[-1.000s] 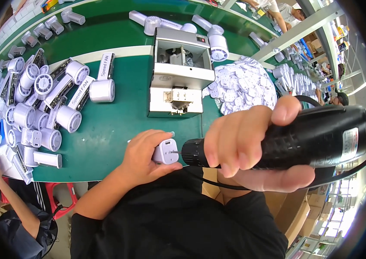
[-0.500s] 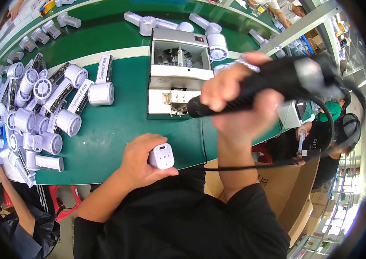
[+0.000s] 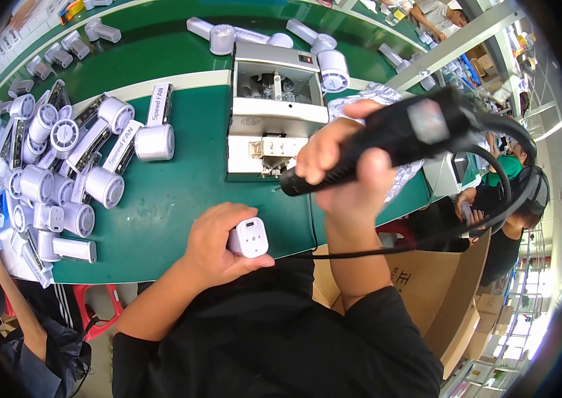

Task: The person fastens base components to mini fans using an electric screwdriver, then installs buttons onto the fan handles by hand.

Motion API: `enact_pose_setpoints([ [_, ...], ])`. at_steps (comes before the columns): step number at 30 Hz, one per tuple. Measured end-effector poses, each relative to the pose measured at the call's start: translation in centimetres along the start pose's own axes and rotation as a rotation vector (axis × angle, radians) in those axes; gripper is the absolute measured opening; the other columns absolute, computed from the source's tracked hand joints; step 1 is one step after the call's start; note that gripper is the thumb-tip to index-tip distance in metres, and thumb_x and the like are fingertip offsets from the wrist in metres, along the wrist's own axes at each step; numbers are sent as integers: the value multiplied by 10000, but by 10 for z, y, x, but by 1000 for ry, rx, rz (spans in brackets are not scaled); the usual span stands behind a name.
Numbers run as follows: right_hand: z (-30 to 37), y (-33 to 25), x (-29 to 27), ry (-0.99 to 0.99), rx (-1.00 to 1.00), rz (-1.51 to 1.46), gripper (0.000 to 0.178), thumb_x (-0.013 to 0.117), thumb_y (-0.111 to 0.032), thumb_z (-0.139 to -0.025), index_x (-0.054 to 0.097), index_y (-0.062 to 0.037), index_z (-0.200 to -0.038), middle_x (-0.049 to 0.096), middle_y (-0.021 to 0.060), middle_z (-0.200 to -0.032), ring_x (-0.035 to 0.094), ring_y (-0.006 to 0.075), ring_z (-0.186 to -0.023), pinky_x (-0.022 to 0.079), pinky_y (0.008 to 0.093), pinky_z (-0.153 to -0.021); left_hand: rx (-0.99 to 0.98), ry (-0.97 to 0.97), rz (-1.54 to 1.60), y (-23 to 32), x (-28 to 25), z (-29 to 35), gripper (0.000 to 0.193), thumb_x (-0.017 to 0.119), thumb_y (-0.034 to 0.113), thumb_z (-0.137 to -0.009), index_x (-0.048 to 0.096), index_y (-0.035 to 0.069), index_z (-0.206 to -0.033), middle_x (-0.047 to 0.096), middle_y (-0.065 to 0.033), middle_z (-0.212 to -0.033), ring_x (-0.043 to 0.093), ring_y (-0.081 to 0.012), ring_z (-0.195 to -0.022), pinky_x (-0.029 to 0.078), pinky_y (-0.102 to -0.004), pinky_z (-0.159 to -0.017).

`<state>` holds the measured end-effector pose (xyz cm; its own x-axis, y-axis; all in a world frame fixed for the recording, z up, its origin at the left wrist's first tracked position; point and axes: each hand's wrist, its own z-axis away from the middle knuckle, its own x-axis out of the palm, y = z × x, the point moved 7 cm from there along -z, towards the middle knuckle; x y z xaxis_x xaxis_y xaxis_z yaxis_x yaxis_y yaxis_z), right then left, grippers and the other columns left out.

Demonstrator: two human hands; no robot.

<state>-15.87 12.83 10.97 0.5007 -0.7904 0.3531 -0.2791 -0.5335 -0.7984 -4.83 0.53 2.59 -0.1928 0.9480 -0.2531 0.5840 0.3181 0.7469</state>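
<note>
My left hand (image 3: pixel 214 242) is closed around a white handheld fan (image 3: pixel 252 238) at the table's near edge. The fan's end face, with a charging port and small holes, is turned up; the rest of it is hidden below. In my right hand (image 3: pixel 354 166), raised to the right, is a black electric screwdriver (image 3: pixel 387 129) with a cable. Its front end points left and down, between the fan and the metal screw feeder (image 3: pixel 278 109). Loose screws lie in the feeder's open tray.
Many white fans (image 3: pixel 65 136) are heaped on the green table (image 3: pixel 181 179) at left. Silvery wrapping (image 3: pixel 397 179) lies behind my right hand. A cardboard box (image 3: pixel 420 285) stands below right. A black cable (image 3: pixel 360 253) crosses near me. Other people sit left and right.
My right hand has brought the electric screwdriver a little left and down, away from the feeder's front. My left hand holds the fan almost still.
</note>
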Motion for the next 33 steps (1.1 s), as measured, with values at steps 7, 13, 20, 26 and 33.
enact_pose_setpoints([
  [7,18,-80,45,-288,-163,-251,700,543,-525,-841,291,-33,-1270,526,43,-702,532,147,-498,471,311,-473,4,-2,23,1,3,-2,711,777,451,-593,494,40,-1099,605,-129,-914,596,-314,-771,479,-373,-679],
  [13,21,-61,50,-275,-85,-263,642,558,-517,-837,301,-48,-1192,524,42,-724,543,147,-524,465,300,-485,14,0,-12,1,2,-2,709,782,436,-586,497,41,-1102,610,-125,-918,599,-312,-780,478,-367,-688],
  [20,23,-60,59,-314,-121,-245,541,594,-438,-845,314,-62,-1115,519,45,-730,543,147,-523,467,295,-484,7,12,16,4,-1,-2,699,799,411,-576,508,48,-1098,612,-128,-910,595,-313,-764,475,-370,-684],
  [26,22,-65,51,-359,-144,-253,611,631,-420,-823,295,-49,-1174,560,54,-706,578,159,-514,498,301,-464,-36,-138,-106,10,-4,-13,651,802,390,-597,536,41,-1078,610,-137,-948,594,-322,-832,473,-387,-742],
  [33,-7,-126,-28,-14,-461,-168,755,618,-442,-825,258,-27,-1342,520,53,-730,539,154,-527,466,254,-455,138,-185,-674,8,-120,-191,583,764,287,-642,509,64,-1116,585,-129,-964,557,-302,-934,442,-391,-797],
])
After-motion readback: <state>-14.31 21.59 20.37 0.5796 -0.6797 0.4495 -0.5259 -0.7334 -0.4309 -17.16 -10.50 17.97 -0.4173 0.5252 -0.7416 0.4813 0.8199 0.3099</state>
